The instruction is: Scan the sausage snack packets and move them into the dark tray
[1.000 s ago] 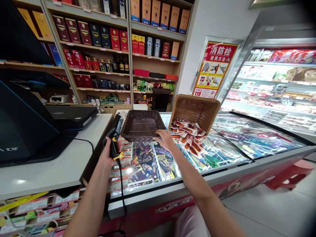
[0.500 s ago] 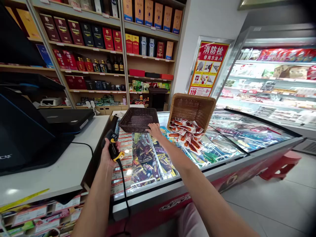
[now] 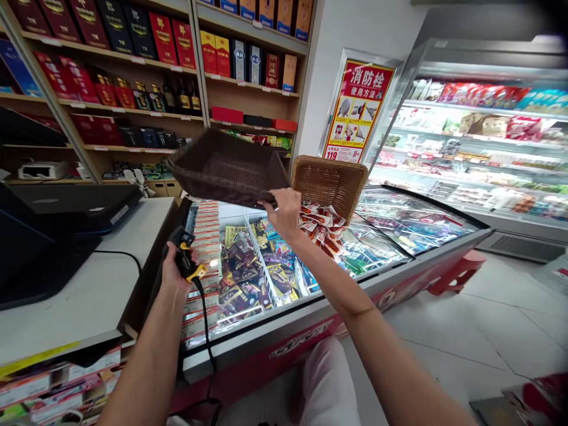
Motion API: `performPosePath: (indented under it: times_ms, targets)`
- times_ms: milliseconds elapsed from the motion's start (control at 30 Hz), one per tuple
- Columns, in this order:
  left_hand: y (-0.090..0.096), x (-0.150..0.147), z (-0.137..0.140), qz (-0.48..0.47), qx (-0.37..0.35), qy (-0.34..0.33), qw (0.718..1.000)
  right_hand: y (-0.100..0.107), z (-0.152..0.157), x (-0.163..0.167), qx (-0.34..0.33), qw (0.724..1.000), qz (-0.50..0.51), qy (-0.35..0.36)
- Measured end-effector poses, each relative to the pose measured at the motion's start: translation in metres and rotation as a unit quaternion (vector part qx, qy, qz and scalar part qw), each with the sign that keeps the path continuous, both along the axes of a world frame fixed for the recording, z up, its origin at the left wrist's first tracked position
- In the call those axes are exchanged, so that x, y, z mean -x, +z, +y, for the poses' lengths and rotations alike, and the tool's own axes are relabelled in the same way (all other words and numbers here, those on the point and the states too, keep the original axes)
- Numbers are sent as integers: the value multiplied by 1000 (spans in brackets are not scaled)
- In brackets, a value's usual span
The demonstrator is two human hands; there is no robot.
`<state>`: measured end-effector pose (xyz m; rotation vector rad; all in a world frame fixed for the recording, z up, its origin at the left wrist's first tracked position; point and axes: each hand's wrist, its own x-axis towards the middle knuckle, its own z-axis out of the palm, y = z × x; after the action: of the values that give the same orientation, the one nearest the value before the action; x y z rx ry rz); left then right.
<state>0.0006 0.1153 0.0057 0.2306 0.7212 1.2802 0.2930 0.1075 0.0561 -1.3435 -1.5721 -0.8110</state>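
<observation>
My right hand grips the near right rim of a dark brown wicker basket. The basket is tilted and raised above the glass top of the chest freezer, with nothing visible inside. In my left hand is a black and yellow barcode scanner, its cable hanging down past the freezer's front. Just beyond my right hand, a tan wicker basket lies tipped on its side. Packaged sausages spill from it onto the glass.
The chest freezer holds colourful ice-cream packets. To the left, a white counter carries dark checkout equipment. Boxed bottles fill the back shelves. A red stool stands by the freezer's right end, near a lit open fridge.
My right hand has closed on the dark basket's rim and lifted it off the freezer top, tilting it. The scanner stays in my left hand. The view has shifted to the right and down.
</observation>
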Motion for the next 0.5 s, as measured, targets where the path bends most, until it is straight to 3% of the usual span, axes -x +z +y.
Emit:
performPosePath:
  times_ms: [133,267,367,500]
  targets:
    - [-2,-2,-3,4,8,-21,1000,58,-78,-49,-101,992,3,-70]
    - [-10,-4,-3,-76,-8,-57,995,100,-165,-110,-147,965,16,-214]
    - [-16,-7,-3,-69,-21,-54,996,101,-209,-161,-179,934,43,-307]
    - [-23,-10,-2,-30,-44,-54,997,59,-226,-231,-153,901,97,-394]
